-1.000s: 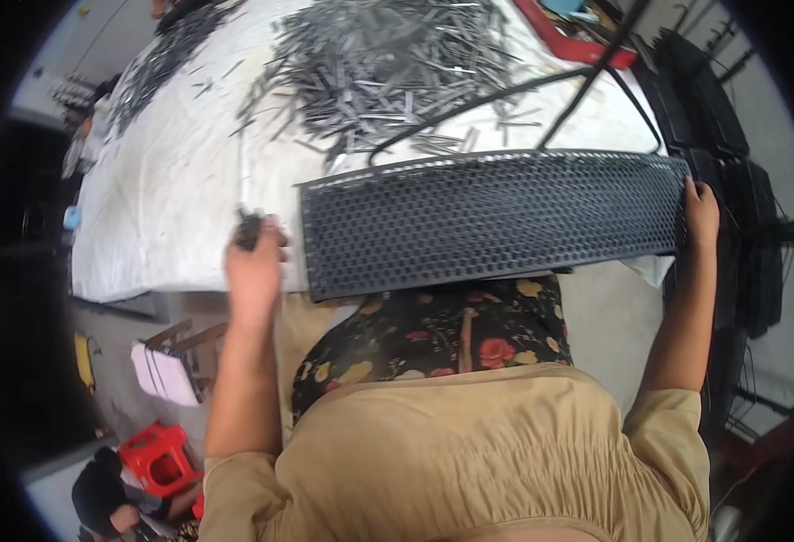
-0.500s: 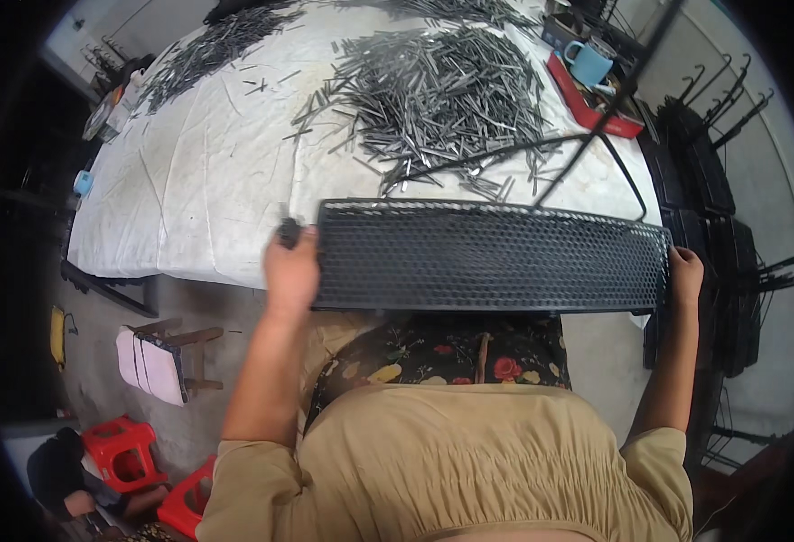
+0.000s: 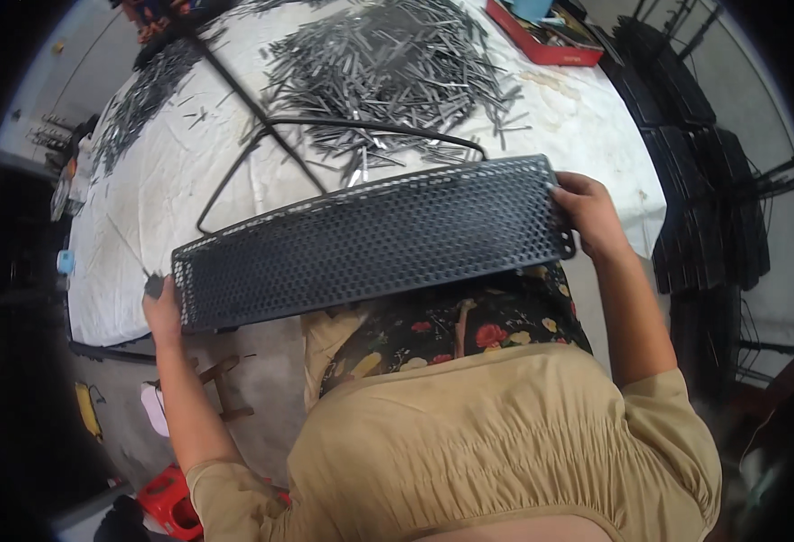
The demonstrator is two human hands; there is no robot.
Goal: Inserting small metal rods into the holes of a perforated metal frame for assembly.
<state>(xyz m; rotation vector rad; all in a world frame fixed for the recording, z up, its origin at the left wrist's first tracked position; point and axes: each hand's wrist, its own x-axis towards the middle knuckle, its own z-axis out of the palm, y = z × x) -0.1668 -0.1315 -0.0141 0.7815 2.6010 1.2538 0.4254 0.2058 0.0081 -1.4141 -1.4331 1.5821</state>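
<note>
A long black perforated mesh panel hangs in the air before me, over the table's near edge, its right end raised. My left hand is closed around its left end. Sticking up from that same hand is a small dark block with a thin wire-like spike; I cannot make out its kind. At the right end, my right hand grips the panel with thumb and fingers. A bent black rod frame runs behind the panel's upper edge; whether it is joined to the panel is hidden.
On the white-covered table lies a big heap of thin grey metal strips. A red tray stands at the far right. Stacked dark panels line the right side. A red stool is low on the left.
Both hands have carried the panel leftward, and its right end has risen while the left end dropped. The rod frame now leans to the upper left instead of the upper right.
</note>
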